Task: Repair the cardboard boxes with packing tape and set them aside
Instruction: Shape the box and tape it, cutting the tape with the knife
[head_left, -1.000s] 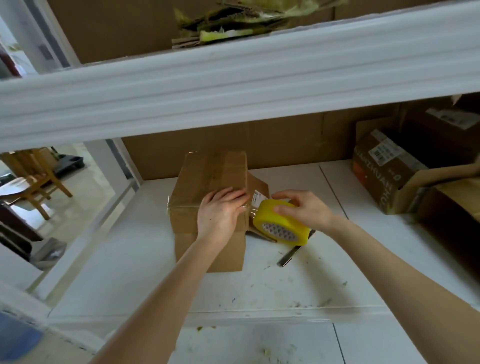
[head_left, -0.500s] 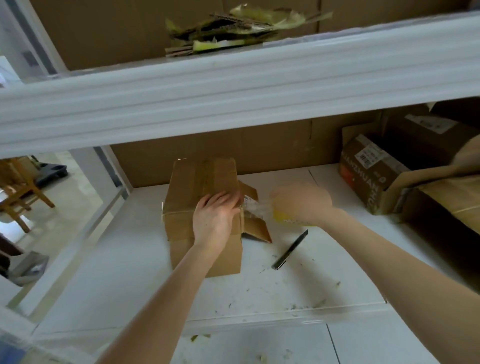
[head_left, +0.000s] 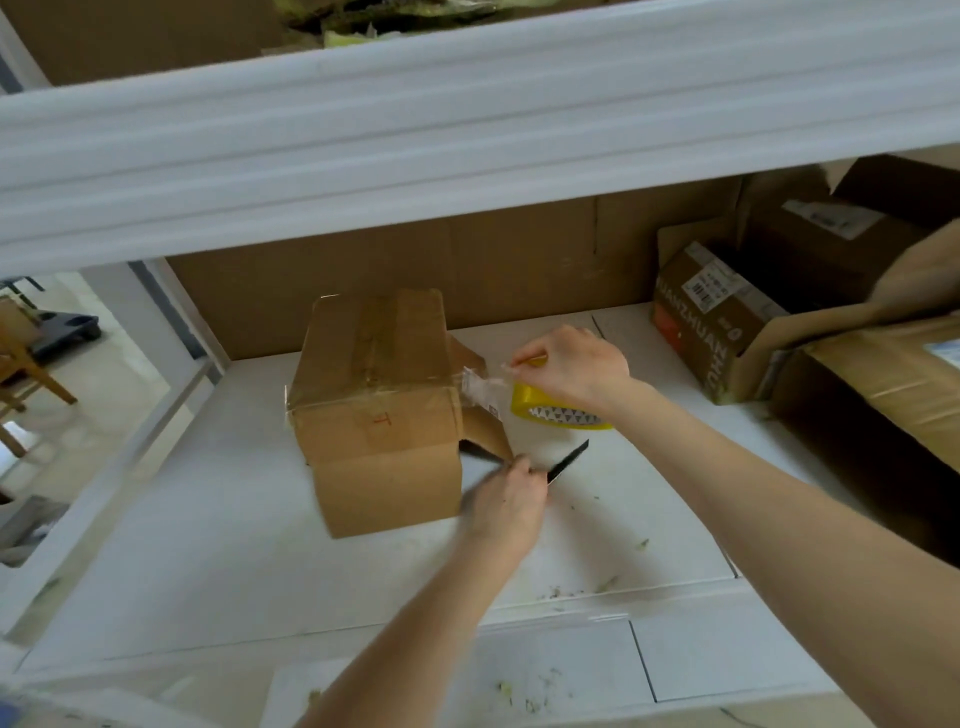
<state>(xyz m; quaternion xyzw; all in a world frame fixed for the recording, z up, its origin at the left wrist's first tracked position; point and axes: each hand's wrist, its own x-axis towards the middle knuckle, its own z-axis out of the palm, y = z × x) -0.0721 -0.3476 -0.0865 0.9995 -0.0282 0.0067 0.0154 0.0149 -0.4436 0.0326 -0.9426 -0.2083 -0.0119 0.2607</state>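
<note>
**Left hand (head_left: 506, 499) came off the box and went for the cutter**

A second ago the left hand lay flat on top of the cardboard box (head_left: 384, 415), pressing the tape down. It had since dropped to the near right of the box, with its fingertips at the near end of the black cutter (head_left: 569, 460). The frame was motion-blurred there, so I couldn't tell whether the fingers had closed on the cutter or only touched it.

The right hand (head_left: 571, 371) had drawn further right. Thumb and forefinger pinched the tape strip (head_left: 480, 387), which ran crumpled from the box's top right edge out to the hand. The yellow tape roll (head_left: 550, 410) sat directly under that palm. I couldn't tell whether the lower fingers held it.

Read: the strip was laid across the top and the cut was next, so this box was partly taped and not finished. The right side flap (head_left: 483, 431) stood open. The crumple in the strip could stick to itself before the cut.

Positions:
- The box sat on the white tabletop (head_left: 260, 545), centre-left and against the far cardboard backing. It was just left of both hands, and neither hand rested on it.
- The cutter lay flat, near right of the box, between the left hand and the roll.
- Other boxes (head_left: 711, 332) were stacked at the far right, well apart.
</note>
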